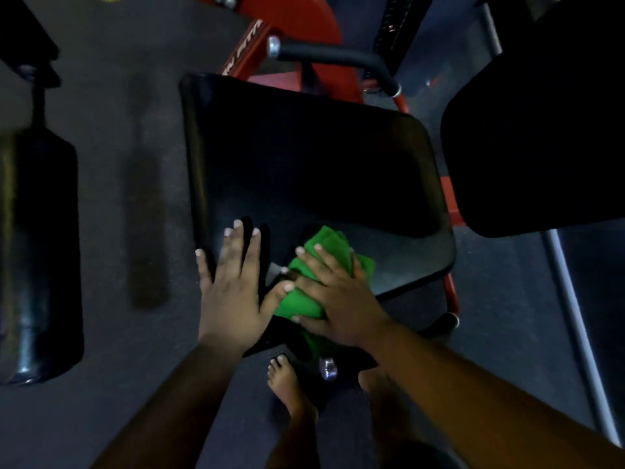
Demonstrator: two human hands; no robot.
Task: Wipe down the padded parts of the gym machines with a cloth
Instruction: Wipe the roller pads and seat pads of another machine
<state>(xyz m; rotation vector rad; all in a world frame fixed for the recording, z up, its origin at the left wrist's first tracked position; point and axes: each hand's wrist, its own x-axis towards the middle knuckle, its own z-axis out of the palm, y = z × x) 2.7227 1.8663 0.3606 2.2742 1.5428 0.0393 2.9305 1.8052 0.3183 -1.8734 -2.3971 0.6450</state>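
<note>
Seat pad (304, 157): wiping appearing under way, far half seemingly remaining; green cloth (329, 262) lying on its near edge; right hand (333, 292) pressing it, fingers spread flat; left hand (233, 282) bracing alongside, fingers straight; back pad (541, 130), roller pad (40, 248) awaiting.

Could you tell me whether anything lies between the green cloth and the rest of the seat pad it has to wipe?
Nothing visible does. The cloth, under the right hand, sits at the seat pad's near edge; the pad beyond is bare. The left hand rests flat beside it.
</note>
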